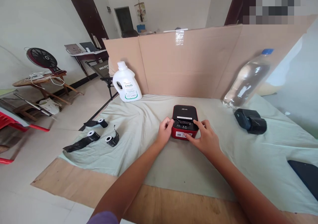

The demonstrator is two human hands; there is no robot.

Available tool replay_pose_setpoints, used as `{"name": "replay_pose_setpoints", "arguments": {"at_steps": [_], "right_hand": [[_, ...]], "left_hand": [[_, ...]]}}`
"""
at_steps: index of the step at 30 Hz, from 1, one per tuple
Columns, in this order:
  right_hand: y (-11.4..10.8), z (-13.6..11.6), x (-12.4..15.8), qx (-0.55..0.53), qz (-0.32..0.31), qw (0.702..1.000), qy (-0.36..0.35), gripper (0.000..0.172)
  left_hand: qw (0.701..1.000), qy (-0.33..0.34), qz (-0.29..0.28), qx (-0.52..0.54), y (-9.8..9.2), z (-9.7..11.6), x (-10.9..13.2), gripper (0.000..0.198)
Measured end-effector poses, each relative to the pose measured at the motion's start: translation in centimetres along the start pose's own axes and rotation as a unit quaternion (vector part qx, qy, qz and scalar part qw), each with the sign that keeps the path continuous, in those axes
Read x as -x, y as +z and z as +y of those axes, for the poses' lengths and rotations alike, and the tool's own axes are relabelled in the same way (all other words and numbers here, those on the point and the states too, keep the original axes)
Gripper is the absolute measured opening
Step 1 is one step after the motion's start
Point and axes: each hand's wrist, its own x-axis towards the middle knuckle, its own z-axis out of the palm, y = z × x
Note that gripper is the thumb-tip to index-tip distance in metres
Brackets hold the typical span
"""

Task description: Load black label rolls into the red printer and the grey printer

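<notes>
A small red and black label printer (185, 118) stands on the pale green cloth (139, 144) near the middle of the table. My left hand (165, 131) is curled against the printer's left side, gripping it. On the printer's front right corner lies my right hand (205, 137), its index finger stretched along the top edge and its thumb at the front label. To the left, three paper rolls (97, 135) in black wrappers lie on the cloth.
A white detergent bottle (126, 83) stands at the back left. At the back right are a clear water bottle (245, 80) and a second black printer (250, 120). A cardboard wall (198, 62) closes the back. A dark flat object (304, 176) lies at the right edge.
</notes>
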Motion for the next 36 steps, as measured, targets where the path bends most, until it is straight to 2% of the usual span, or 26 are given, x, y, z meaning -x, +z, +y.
{"name": "replay_pose_setpoints", "arguments": {"at_steps": [5, 8, 13, 17, 21, 23, 26, 28, 31, 33, 36], "right_hand": [[0.5, 0.3, 0.7, 0.002, 0.007, 1.0, -0.011, 0.07], [-0.2, 0.6, 0.6, -0.011, -0.008, 1.0, -0.019, 0.066], [-1.9, 1.2, -3.3, -0.061, -0.032, 0.998, 0.001, 0.058], [-1.5, 1.1, -7.2, -0.127, -0.024, 0.991, 0.036, 0.061], [-0.5, 1.0, -7.7, -0.157, 0.006, 0.986, 0.049, 0.058], [-0.1, 1.0, -7.1, -0.167, -0.006, 0.985, 0.048, 0.05], [-0.1, 1.1, -7.2, -0.152, -0.083, 0.984, 0.037, 0.038], [-0.5, 1.0, -8.3, -0.129, -0.176, 0.976, 0.009, 0.034], [-1.1, 0.4, -11.1, -0.118, -0.326, 0.936, -0.067, 0.031], [-1.0, -0.3, -13.0, -0.12, -0.401, 0.903, -0.098, 0.032], [0.2, -1.4, -15.3, -0.064, -0.488, 0.869, -0.056, 0.034]], "left_hand": [[1.0, 0.024, 0.002, -0.013, -0.3, -0.1, 1.4, 0.035], [0.998, 0.04, 0.015, -0.036, -0.5, -0.1, 1.4, 0.035], [0.998, 0.046, 0.011, -0.031, -0.5, -0.5, 1.3, 0.034], [0.998, 0.051, 0.013, -0.022, -0.6, -0.5, 1.2, 0.035], [0.999, 0.045, 0.012, -0.025, -0.7, -0.5, 1.2, 0.036], [0.998, 0.046, 0.013, -0.027, -0.6, -0.5, 1.1, 0.035], [0.999, 0.047, 0.009, -0.024, -0.6, -0.7, 1.1, 0.034], [0.999, 0.048, 0.007, -0.02, -0.6, -0.8, 1.0, 0.035], [0.999, 0.047, 0.008, -0.026, -0.6, -1.0, 0.9, 0.037], [0.998, 0.046, 0.008, -0.034, -0.7, -1.0, 0.9, 0.037], [0.998, 0.046, 0.0, -0.039, -0.8, -0.8, 0.9, 0.037]]}}
